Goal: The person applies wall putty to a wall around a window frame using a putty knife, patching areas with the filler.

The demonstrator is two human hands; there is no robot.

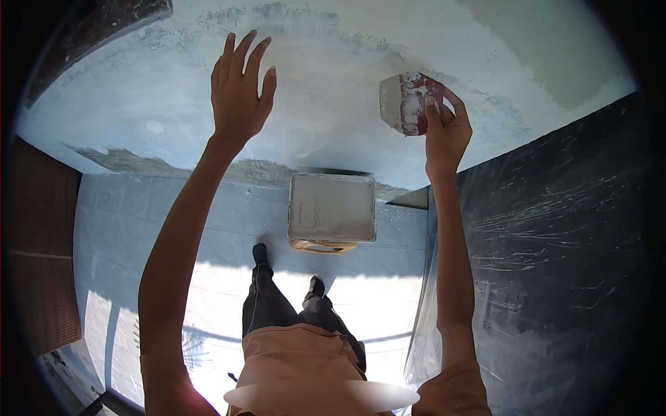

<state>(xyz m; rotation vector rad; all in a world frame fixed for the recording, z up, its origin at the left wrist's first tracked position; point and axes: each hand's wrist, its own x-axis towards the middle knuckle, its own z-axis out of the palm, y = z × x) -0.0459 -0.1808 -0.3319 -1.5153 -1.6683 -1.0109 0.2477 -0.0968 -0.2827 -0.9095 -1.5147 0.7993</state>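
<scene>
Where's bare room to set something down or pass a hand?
Floor between the brown panel and rectangular container looks free; so does the wall between the left hand and the tool in the right hand. Crowded: between container and feet.

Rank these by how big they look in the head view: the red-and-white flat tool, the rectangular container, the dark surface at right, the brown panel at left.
Largest to smallest:
1. Dark surface
2. Brown panel
3. Rectangular container
4. Flat tool

Apparent size only; nearness may mislead.
</scene>
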